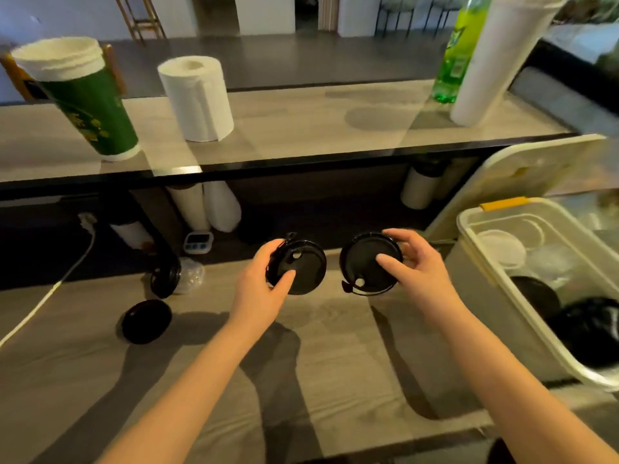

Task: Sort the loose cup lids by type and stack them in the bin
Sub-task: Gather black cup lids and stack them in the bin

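I'm holding two black lids just left of bin (468, 229). Left hand (264, 289) gripping left lid (306, 269), fingers curling round rim. Right hand (417, 267) pinching right lid (363, 259), nearer bin. White lid (500, 248) lying inside bin. Loose lid (146, 321) lying on counter (335, 363), far left of bin.

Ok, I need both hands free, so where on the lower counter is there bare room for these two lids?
The widest bare patch is the counter between your forearms, below the left hand and right hand. It is crowded far left, around the flat black lid, the leaning lids and the white cable; the bin closes off the right.
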`<action>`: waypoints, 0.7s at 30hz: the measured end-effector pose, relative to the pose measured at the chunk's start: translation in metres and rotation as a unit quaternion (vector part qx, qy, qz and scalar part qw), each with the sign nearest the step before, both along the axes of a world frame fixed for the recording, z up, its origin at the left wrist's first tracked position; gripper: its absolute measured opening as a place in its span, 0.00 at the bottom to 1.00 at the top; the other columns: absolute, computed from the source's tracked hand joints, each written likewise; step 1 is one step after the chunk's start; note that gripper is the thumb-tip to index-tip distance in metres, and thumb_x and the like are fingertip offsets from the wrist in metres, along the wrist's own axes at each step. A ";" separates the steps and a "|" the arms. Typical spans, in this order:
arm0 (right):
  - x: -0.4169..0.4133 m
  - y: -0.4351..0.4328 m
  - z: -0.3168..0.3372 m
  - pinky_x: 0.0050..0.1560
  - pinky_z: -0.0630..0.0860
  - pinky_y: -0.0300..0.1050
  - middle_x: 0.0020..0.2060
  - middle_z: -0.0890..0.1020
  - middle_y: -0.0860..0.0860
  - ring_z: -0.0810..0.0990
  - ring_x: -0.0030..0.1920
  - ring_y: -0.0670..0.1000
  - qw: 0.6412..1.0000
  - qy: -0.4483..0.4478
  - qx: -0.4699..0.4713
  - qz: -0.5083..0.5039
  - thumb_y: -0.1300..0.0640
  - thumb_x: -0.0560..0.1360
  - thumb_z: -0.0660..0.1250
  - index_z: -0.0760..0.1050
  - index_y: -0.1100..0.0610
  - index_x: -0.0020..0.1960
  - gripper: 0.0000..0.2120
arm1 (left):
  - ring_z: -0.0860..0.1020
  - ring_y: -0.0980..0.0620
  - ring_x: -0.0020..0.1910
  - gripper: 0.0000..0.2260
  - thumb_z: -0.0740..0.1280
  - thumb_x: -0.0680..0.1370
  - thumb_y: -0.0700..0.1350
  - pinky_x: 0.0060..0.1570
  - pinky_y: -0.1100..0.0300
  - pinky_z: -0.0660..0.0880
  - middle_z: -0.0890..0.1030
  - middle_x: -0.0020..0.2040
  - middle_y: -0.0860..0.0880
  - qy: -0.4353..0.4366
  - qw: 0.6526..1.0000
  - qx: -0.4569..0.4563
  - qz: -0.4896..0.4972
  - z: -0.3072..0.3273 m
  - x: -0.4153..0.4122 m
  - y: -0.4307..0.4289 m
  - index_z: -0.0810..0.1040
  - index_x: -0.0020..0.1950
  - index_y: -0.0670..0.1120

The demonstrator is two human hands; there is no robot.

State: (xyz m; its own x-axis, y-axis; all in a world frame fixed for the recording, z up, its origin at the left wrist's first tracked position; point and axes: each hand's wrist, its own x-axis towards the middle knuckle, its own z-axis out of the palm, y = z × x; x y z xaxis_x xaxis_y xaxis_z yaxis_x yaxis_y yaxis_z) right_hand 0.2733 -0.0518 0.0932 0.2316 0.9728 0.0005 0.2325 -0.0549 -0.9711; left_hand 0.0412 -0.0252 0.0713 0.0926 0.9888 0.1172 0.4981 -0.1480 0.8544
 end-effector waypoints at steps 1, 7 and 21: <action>0.017 -0.004 0.003 0.54 0.79 0.45 0.51 0.80 0.46 0.79 0.54 0.45 1.000 0.001 0.004 -0.009 0.61 0.73 0.70 0.73 0.46 0.59 0.19 | 0.72 0.55 0.62 0.24 0.68 0.75 0.39 0.63 0.52 0.72 0.72 0.59 0.57 0.001 1.000 0.000 -0.009 0.002 0.017 0.000 0.68 0.70 0.49; 0.120 -0.028 0.024 0.48 0.81 0.44 0.50 0.80 0.52 0.82 0.47 0.45 0.996 0.051 0.024 -0.069 0.63 0.72 0.71 0.70 0.49 0.61 0.22 | 0.73 0.54 0.61 0.24 0.69 0.74 0.36 0.62 0.48 0.73 0.73 0.56 0.58 -0.035 0.998 -0.009 -0.054 0.013 0.116 -0.006 0.66 0.64 0.54; 0.273 -0.034 -0.003 0.41 0.75 0.43 0.42 0.74 0.50 0.77 0.42 0.50 0.975 -0.113 -0.189 0.014 0.58 0.71 0.73 0.66 0.53 0.59 0.22 | 0.74 0.53 0.60 0.23 0.69 0.74 0.36 0.62 0.49 0.74 0.73 0.53 0.61 -0.073 0.994 -0.017 -0.076 0.008 0.254 -0.022 0.65 0.60 0.56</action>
State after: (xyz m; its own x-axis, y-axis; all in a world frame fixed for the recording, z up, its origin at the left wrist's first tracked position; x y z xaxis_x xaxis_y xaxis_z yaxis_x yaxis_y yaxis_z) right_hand 0.5461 -0.0857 0.0897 0.2411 0.9195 -0.3105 0.4446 -0.3890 -0.8068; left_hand 0.2948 -0.0470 0.0796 0.2260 0.9682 0.1075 0.3430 -0.1824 0.9215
